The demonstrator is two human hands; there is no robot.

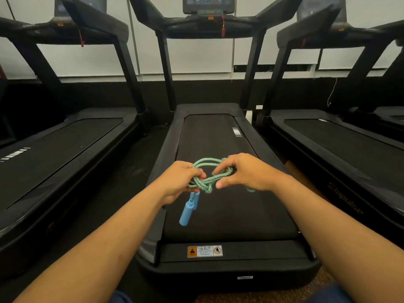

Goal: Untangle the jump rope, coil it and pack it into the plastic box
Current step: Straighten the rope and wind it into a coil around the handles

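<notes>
1. A tangled jump rope [207,178], braided in green and blue, is being held up above the black belt [218,136] of the middle treadmill [229,267], between the two hands.
2. The bundle is being gripped by the left hand [179,182], whose fingers are curled around several strands on the left side of the knot.
3. A strand on the right side of the knot is being pinched by the right hand [244,173] between thumb and forefinger, the other fingers being kept loosely bent.
4. Two light blue handles [189,208] are being left to hang side by side below the left hand, tilted down and to the left over the belt's edge.
5. A short loop of the rope is being shown below the right wrist, against the belt.
6. A yellow and white warning label [204,251] is being displayed on the near end of the middle treadmill's deck.
7. The middle treadmill is being flanked by a left treadmill [54,149] and a right treadmill [338,145], all three standing parallel and pointing toward the wall.
8. A console [208,5] is being carried at the top of the middle treadmill's uprights, with a red safety cord [223,27] hanging beneath it.
9. The back wall is being covered by pale window blinds [196,55] above a dark lower band.
</notes>
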